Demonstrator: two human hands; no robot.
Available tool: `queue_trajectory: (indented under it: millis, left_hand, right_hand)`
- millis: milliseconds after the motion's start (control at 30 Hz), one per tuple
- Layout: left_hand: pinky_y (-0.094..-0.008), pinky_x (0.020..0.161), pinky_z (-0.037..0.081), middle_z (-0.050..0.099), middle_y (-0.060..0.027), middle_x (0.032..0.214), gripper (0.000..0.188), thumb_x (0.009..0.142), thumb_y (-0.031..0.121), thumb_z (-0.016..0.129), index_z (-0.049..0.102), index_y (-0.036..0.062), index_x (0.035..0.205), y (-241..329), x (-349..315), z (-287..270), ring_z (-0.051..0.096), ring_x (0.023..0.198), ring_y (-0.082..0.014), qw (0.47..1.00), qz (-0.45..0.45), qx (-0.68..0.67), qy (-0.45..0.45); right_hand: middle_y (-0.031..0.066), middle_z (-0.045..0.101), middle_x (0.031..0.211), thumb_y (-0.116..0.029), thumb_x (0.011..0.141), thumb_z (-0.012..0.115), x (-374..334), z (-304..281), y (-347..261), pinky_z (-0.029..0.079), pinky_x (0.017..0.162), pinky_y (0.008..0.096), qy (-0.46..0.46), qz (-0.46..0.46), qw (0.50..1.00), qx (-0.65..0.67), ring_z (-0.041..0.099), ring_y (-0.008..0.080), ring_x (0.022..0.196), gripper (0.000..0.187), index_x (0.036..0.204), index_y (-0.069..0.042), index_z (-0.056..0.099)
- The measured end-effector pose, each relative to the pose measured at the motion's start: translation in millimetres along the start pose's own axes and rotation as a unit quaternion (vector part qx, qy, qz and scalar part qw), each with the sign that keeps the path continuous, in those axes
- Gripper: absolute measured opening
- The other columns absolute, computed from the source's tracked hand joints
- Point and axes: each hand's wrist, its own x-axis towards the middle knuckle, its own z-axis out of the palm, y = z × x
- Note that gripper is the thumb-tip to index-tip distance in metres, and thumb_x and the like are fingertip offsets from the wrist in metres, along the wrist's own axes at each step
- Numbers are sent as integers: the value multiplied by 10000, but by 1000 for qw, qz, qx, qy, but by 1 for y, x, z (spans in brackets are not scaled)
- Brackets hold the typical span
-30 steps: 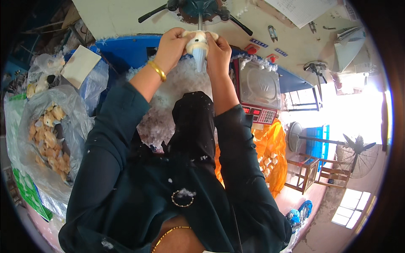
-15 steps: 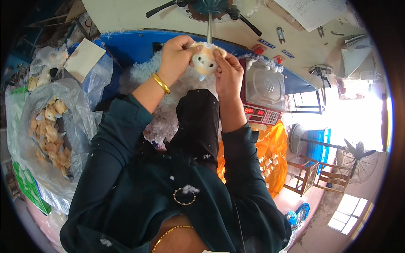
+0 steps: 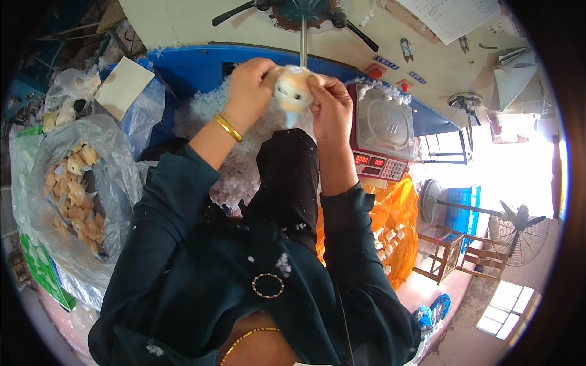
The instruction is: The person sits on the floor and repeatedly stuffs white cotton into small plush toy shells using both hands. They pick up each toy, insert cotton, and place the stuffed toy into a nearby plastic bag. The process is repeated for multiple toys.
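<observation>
Between my two hands is a small plush animal head (image 3: 293, 91), cream and tan with dark eyes; a pale blue piece of cloth (image 3: 291, 117) hangs from its lower end. My left hand (image 3: 249, 85) pinches its left side, and a gold bangle circles that wrist. On the other side my right hand (image 3: 331, 100) grips the edge with thumb and fingers. A thin metal tube (image 3: 303, 43) runs down from the machine to the plush's top edge; whether it enters the plush is hidden. White fluffy stuffing (image 3: 207, 107) lies beneath my hands.
A clear plastic bag (image 3: 116, 146) of tan plush pieces stands at the left. To the right are a red digital scale (image 3: 381, 125) and an orange bag (image 3: 400, 244) of pale plush pieces. Black machine handles (image 3: 362, 38) flank the tube. A standing fan (image 3: 517, 230) is farther right.
The plush head has turned and tilted, its face now angled to the left and blurred. My left hand has shifted slightly down and left; the blue cloth hangs lower.
</observation>
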Motion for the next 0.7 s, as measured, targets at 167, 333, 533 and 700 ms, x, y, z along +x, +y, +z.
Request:
queue_trajectory:
  millis: [167, 333, 533, 700]
  left_hand:
    - [-324, 537, 436, 581, -112, 711, 137, 843, 102, 629, 594, -7, 768, 21, -3, -4, 564, 599, -250, 1000, 20, -18, -8]
    - [-347, 579, 449, 572, -110, 721, 131, 813, 84, 640, 574, -13, 754, 28, -12, 3, 564, 661, -275, 999, 32, 0, -4]
    - [-435, 637, 466, 565, -151, 773, 85, 790, 94, 600, 552, 29, 762, 17, -21, 2, 568, 742, -356, 994, 108, 35, -6]
    - [-440, 655, 467, 545, -138, 763, 121, 801, 117, 607, 543, 35, 739, 30, -33, -10, 566, 749, -348, 998, 45, -15, -31]
  right_hand:
    - [26, 649, 781, -17, 807, 705, 16, -26, 6, 404, 503, 173, 11, 5, 999, 30, 518, 51, 570, 76, 826, -42, 636]
    - [29, 636, 828, -19, 814, 693, 27, -35, 10, 447, 601, 197, 6, 2, 1000, 21, 577, 90, 708, 80, 866, -40, 637]
    - [87, 624, 1002, -9, 839, 627, 3, -51, 10, 514, 754, 272, -8, -16, 998, -53, 613, 174, 897, 90, 929, -9, 616]
    - [90, 571, 1097, -20, 892, 589, 3, -76, 11, 512, 823, 321, -57, -3, 998, -35, 577, 183, 984, 15, 888, -31, 598]
